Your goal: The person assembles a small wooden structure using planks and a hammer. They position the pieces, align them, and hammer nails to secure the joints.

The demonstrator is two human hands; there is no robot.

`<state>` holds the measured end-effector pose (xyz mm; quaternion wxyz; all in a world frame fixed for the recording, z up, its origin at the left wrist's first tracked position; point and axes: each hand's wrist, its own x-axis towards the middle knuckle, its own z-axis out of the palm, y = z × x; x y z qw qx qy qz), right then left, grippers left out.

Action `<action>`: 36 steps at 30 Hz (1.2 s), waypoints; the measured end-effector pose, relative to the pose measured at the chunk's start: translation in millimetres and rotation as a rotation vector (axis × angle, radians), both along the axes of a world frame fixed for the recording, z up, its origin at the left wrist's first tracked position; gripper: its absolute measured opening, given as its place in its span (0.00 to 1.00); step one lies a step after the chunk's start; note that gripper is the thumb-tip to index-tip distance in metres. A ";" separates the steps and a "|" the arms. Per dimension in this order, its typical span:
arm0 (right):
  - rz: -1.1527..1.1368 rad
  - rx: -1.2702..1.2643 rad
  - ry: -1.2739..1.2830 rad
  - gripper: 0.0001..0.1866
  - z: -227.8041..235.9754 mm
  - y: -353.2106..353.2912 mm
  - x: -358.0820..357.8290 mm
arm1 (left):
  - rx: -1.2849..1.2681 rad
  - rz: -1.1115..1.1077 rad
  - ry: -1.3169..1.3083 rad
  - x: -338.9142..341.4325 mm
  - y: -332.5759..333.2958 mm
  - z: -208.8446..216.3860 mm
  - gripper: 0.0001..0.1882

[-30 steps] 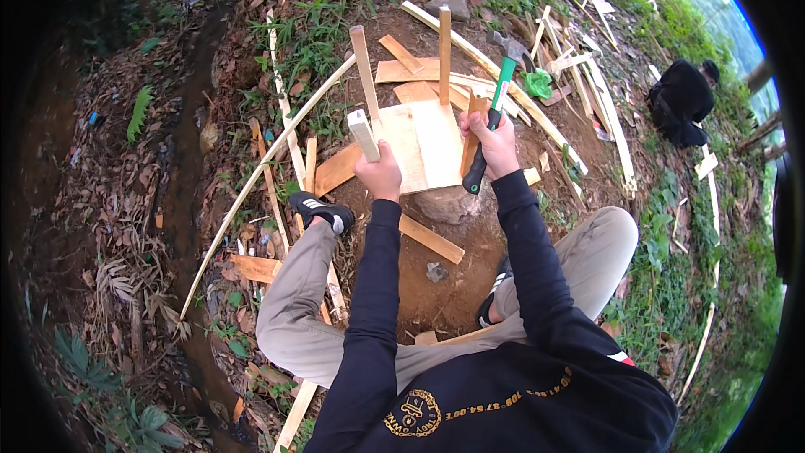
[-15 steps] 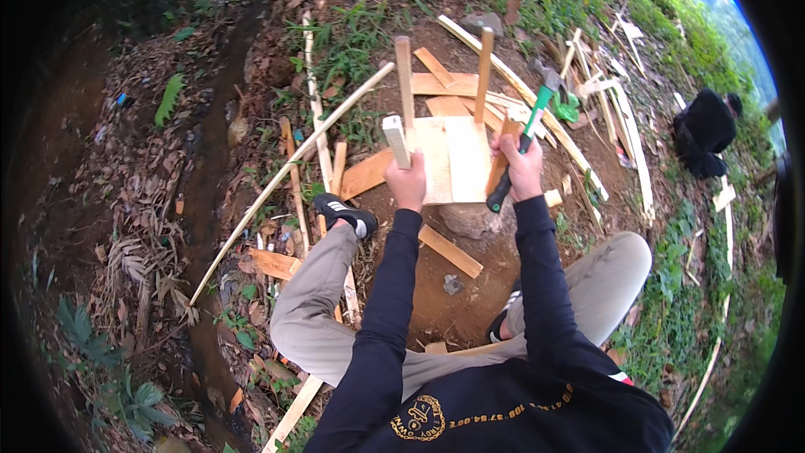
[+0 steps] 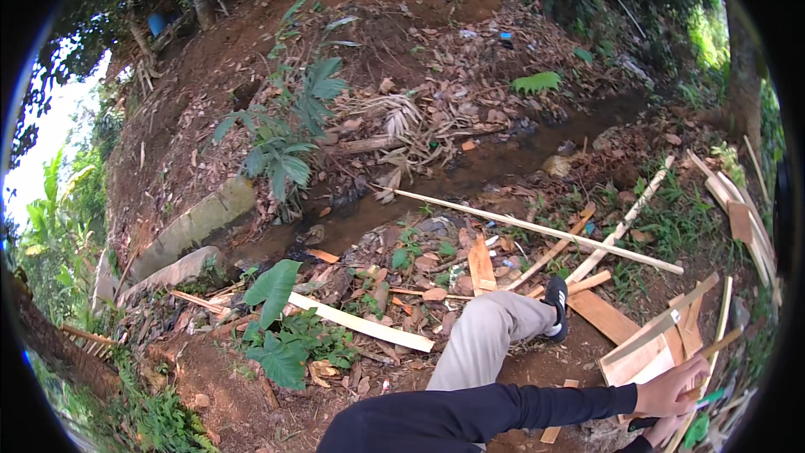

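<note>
At the lower right edge stands a small wooden piece with a pale board top (image 3: 644,362) and upright wooden legs (image 3: 656,335). My left hand (image 3: 664,392) reaches across to it, its fingers closed round a brown wooden leg (image 3: 724,342) on the right side. Partly hidden below it, my right hand (image 3: 666,431) is closed on a hammer (image 3: 714,398). Only the green and black parts of the hammer's handle show; I cannot make out its head. My left knee and shoe are beside the work.
A brown plank (image 3: 602,315), a short board (image 3: 481,265) and long pale strips (image 3: 537,226) lie around my left foot. A curved pale plank (image 3: 362,324) rests further left. More wood is stacked (image 3: 740,211) at far right. A muddy stream (image 3: 470,174) runs beyond, below a leafy slope.
My view has swung to the left, so the work and both hands now sit at the lower right edge. My left hand has gone from the near pale leg to a brown one.
</note>
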<state>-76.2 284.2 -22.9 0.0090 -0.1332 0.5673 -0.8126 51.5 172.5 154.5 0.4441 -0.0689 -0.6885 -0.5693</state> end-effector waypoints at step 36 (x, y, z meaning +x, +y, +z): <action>-0.173 0.996 -0.140 0.29 -66.1 -11.3 15.0 | 0.218 -0.846 -0.520 -78.7 -18.6 -28.7 0.09</action>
